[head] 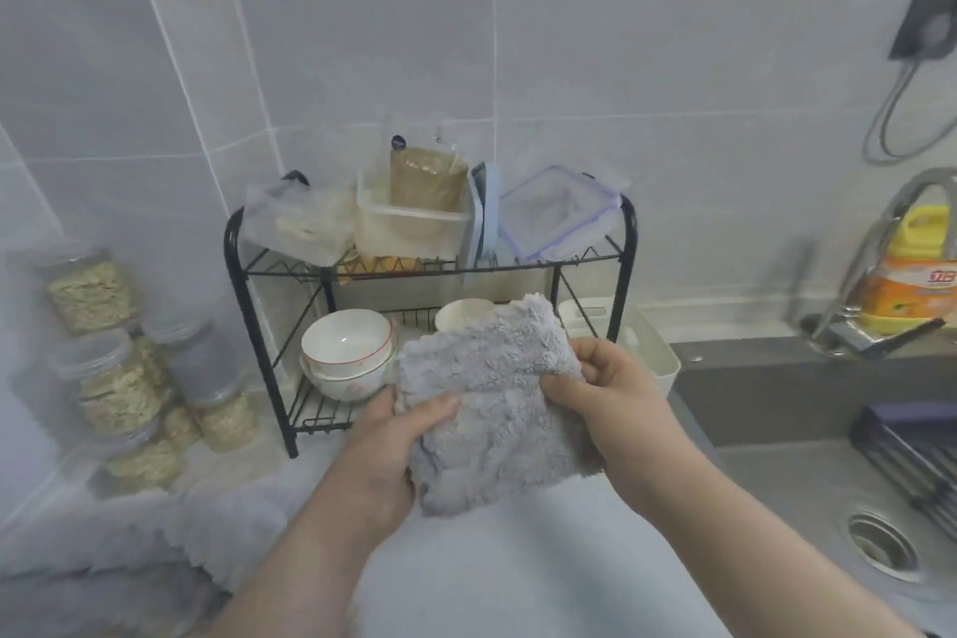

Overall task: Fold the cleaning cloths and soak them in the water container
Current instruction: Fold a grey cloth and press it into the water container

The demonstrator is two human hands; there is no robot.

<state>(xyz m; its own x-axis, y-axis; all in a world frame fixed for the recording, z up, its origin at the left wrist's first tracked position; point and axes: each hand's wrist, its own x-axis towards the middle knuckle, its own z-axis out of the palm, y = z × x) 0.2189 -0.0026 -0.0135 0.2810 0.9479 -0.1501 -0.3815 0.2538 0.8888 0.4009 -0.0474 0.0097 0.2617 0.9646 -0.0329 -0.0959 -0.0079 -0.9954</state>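
A fluffy grey cleaning cloth point(492, 404), folded into a thick square, is held up over the white counter by both hands. My left hand point(393, 440) grips its lower left edge with the thumb on top. My right hand point(606, 389) pinches its right side. More grey cloths point(171, 539) lie in a heap on the counter at the lower left. A white rectangular container point(657, 358) stands behind the held cloth, beside the sink; whether it holds water I cannot tell.
A black wire rack point(269, 326) at the wall carries stacked bowls point(347, 352) below and plastic boxes above. Clear jars point(98, 342) stand at the left. The grey sink point(808, 435) with faucet point(880, 264), a detergent bottle and a drain lies to the right.
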